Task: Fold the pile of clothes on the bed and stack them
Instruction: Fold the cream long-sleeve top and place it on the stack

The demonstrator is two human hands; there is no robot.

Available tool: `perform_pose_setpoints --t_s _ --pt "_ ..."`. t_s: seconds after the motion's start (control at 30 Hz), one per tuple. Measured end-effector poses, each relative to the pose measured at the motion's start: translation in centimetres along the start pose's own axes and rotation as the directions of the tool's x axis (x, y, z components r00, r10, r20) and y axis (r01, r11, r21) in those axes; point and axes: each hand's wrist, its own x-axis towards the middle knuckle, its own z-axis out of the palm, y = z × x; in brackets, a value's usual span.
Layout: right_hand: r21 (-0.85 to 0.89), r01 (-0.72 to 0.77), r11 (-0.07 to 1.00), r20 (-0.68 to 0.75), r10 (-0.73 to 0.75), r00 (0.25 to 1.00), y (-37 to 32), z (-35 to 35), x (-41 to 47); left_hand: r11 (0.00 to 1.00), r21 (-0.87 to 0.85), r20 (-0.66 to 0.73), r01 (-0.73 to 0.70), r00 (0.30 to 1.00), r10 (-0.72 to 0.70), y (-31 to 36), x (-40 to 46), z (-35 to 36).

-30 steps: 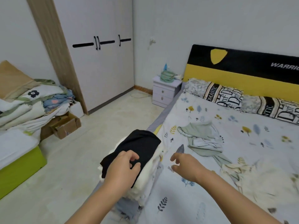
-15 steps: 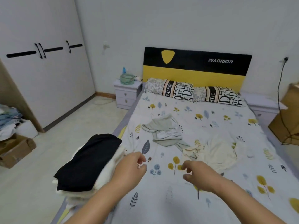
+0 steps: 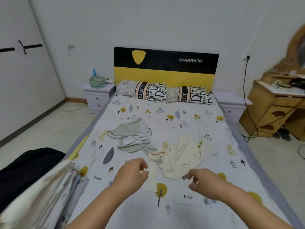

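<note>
1. Reaching over the bed (image 3: 214,123), the left hand (image 3: 132,174) and right hand (image 3: 204,182) hover loosely curled, holding nothing, just short of the crumpled cream garment (image 3: 183,156).
2. Best to pinch its two corners, lift and shake it flat; the folded stack (image 3: 33,179) waits at left.

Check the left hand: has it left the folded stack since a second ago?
Yes. The left hand has moved right off the black garment topping the stack and now hovers empty near the cream garment.

Soft matt cloth: printed bed sheet (image 3: 165,212), crumpled cream garment (image 3: 184,156), sage garment (image 3: 132,134); dresser (image 3: 270,111) probably varnished wood.
</note>
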Motion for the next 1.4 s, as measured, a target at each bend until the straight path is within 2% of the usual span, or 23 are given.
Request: perform_pose_setpoints --t_s 0.2,0.37,0.53,0.67,0.93,1.13,1.2,1.3,1.4 --pt "0.032 -0.105 0.994 0.035 0.104 0.994 5.9 -0.3 3.3 0.997 0.071 0.092 -0.018 0.996 0.012 2.7 4.9 4.2" --pt "0.055 -0.098 0.994 0.083 0.094 0.992 9.7 0.7 7.8 0.99 0.138 0.172 -0.009 0.985 -0.015 2.9 10.2 8.6" --pt "0.054 -0.154 0.987 0.103 0.147 0.984 13.2 2.7 13.8 0.982 0.186 0.247 -0.033 0.969 -0.015 2.0 16.0 14.2" --pt "0.009 -0.174 0.985 0.101 0.172 0.98 15.8 5.7 19.7 0.966 0.255 0.284 -0.037 0.958 -0.039 0.4 20.5 19.3" --pt "-0.131 -0.206 0.97 -0.098 0.194 0.976 18.9 14.4 31.0 0.908 0.41 0.306 -0.09 0.951 -0.044 -5.3 27.8 29.9" --pt "-0.241 -0.2 0.95 -0.139 0.17 0.975 19.7 18.9 37.2 0.901 0.409 0.303 -0.143 0.953 0.014 -8.8 32.0 36.3" --pt "-0.285 -0.188 0.94 -0.176 0.141 0.974 19.8 20.3 39.1 0.882 0.434 0.343 -0.182 0.939 0.026 -9.9 33.2 38.3" --pt "-0.354 -0.119 0.927 -0.115 0.083 0.99 19.8 21.9 41.0 0.861 0.46 0.47 -0.218 0.883 -0.027 -11.2 34.0 39.9" --pt "-0.355 -0.084 0.931 -0.069 0.063 0.996 19.2 23.3 40.8 0.822 0.488 0.409 -0.293 0.909 0.081 -11.7 33.4 40.0"
